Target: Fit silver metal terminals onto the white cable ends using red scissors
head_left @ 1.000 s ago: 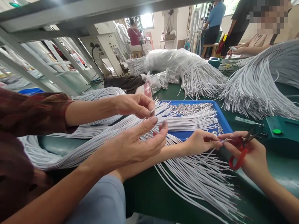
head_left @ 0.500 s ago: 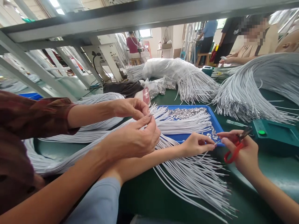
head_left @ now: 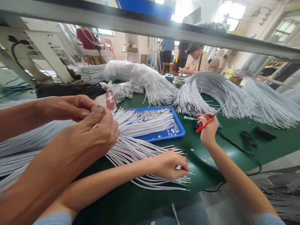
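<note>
My left hand [head_left: 170,164] rests on the green table [head_left: 211,162] and pinches the stripped ends of the white wires [head_left: 161,182] fanned out in front of me. My right hand [head_left: 208,128] is raised to the right of the blue tray [head_left: 161,135] and grips red-handled scissors [head_left: 203,125], blades pointing up and right. The tray holds small metal terminals [head_left: 150,114] and more wire ends. A co-worker's two hands [head_left: 93,125] at the left are pressed together over the wire bundle.
Large bundles of white wire [head_left: 211,90] arch across the back and right of the table. A plastic-wrapped bundle [head_left: 131,70] lies behind the tray. A black cable [head_left: 246,150] runs along the right. A metal shelf rail [head_left: 164,29] spans overhead. People work behind.
My view swung to the right. My left hand dropped from beside the scissors down onto the wire ends. My right hand lifted away with the scissors. The co-worker's hands closed together.
</note>
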A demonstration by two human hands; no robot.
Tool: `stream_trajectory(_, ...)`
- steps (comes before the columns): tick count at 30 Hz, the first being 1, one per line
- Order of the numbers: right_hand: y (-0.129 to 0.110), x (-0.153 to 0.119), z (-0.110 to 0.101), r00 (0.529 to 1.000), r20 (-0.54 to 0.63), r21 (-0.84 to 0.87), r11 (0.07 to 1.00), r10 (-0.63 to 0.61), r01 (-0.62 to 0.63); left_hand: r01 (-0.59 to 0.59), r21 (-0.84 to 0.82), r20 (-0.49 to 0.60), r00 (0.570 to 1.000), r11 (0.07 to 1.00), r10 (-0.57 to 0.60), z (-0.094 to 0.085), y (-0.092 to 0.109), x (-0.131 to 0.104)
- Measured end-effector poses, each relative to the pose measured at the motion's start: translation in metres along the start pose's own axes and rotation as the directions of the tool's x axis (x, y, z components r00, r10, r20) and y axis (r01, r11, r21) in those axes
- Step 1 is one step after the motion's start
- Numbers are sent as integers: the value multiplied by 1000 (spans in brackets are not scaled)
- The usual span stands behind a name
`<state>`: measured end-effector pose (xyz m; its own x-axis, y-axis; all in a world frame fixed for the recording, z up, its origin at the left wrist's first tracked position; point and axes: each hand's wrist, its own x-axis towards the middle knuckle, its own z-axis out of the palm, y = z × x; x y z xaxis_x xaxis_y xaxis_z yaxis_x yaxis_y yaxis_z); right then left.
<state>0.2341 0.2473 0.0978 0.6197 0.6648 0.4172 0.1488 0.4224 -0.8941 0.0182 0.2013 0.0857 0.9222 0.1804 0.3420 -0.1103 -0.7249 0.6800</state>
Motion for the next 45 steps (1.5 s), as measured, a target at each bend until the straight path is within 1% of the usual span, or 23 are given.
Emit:
stream_trajectory(1, -1, 15, -7, 998, 62, -100, 995, -23, 30, -9, 23, 19, 1000, 1000, 8, 1, 0, -1)
stream_trajectory(2, -1, 31, -14, 987, 145, -229, 969, -62, 95, -14, 43, 34, 999, 999, 12, 2, 0, -1)
stream_trajectory(3, -2, 47, -23, 966, 238, -378, 906, -104, 190, -15, 62, 44, 999, 998, 12, 4, -1, -2)
stream_trajectory(4, -2, 63, -31, 925, 373, -534, 798, -73, 278, -16, 79, 49, 999, 997, 12, 6, -2, -3)
stream_trajectory(5, -1, 78, -40, 841, 538, -648, 667, 57, 369, -17, 91, 52, 999, 996, 13, 7, -3, -3)
stream_trajectory(6, -1, 91, -47, 777, 612, -661, 633, 144, 403, -19, 101, 54, 998, 995, 13, 9, -4, -4)
stream_trajectory(8, 2, 108, -61, 674, 690, -672, 583, 266, 457, -22, 128, 55, 998, 992, 15, 13, -7, -6)
stream_trajectory(10, 5, 116, -70, 604, 722, -672, 550, 337, 496, -28, 152, 58, 998, 988, 19, 16, -9, -7)
stream_trajectory(12, 8, 117, -76, 556, 736, -673, 509, 387, 536, -38, 167, 58, 998, 985, 29, 17, -9, -8)
stream_trajectory(15, 10, 119, -79, 512, 742, -670, 456, 433, 585, -47, 175, 52, 998, 983, 39, 18, -9, -8)
stream_trajectory(19, 9, 125, -75, 486, 742, -662, 392, 462, 639, -44, 181, 57, 998, 982, 34, 17, -8, -8)
stream_trajectory(23, 5, 121, -72, 494, 740, -659, 342, 457, 670, -37, 205, 80, 997, 978, 21, 18, -10, -9)
stream_trajectory(26, -2, 107, -75, 488, 750, -646, 335, 448, 686, -66, 241, 88, 995, 968, 46, 19, -10, -10)
stream_trajectory(29, -12, 87, -80, 462, 775, -616, 352, 432, 704, -108, 313, 105, 991, 943, 78, 19, -6, -10)
stream_trajectory(31, -19, 74, -83, 468, 781, -612, 355, 414, 707, -134, 366, 124, 988, 921, 94, 18, -3, -10)
stream_trajectory(34, -28, 60, -87, 505, 767, -634, 348, 396, 691, -150, 422, 132, 986, 894, 104, 19, -1, -10)
stream_trajectory(37, -33, 50, -92, 517, 762, -643, 358, 390, 677, -158, 447, 125, 986, 881, 113, 21, -3, -11)
stream_trajectory(41, -38, 35, -98, 499, 773, -628, 366, 391, 687, -170, 461, 119, 984, 871, 129, 25, -7, -12)
stream_trajectory(43, -41, 27, -98, 489, 778, -621, 373, 394, 689, -170, 466, 117, 985, 868, 130, 26, -7, -12)
stream_trajectory(45, -43, 19, -95, 490, 781, -619, 377, 387, 689, -172, 480, 114, 985, 861, 133, 27, -7, -12)
